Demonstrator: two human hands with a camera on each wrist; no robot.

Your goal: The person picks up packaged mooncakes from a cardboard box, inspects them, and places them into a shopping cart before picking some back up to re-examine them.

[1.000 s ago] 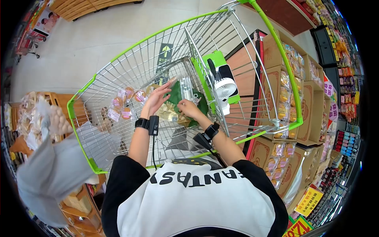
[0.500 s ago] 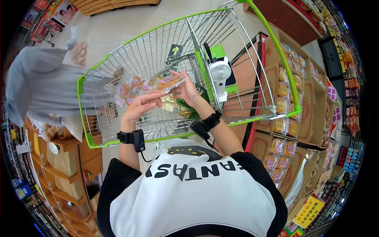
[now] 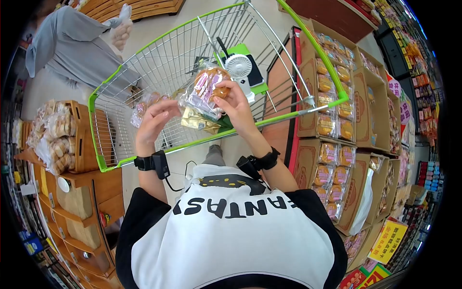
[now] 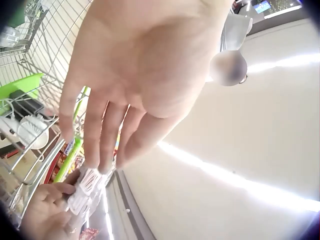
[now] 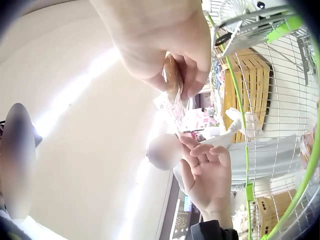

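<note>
- Upper centre: the bread packet (image 3: 204,90) is pinched edgewise by the right grip (image 3: 237,107), presumably so its printing shows.
- Centre-left: nothing is held by the loose left grip (image 3: 155,119).

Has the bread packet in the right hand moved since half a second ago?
Yes. In the head view, the bread packet has moved toward the white fan on the cart; a gap showed before, now they appear side by side.

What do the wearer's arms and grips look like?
Left grip and right grip bare, no gloves. Short black sleeves. Black wrist straps, each with a black box; a thin dark cable hangs from the left box.
</note>
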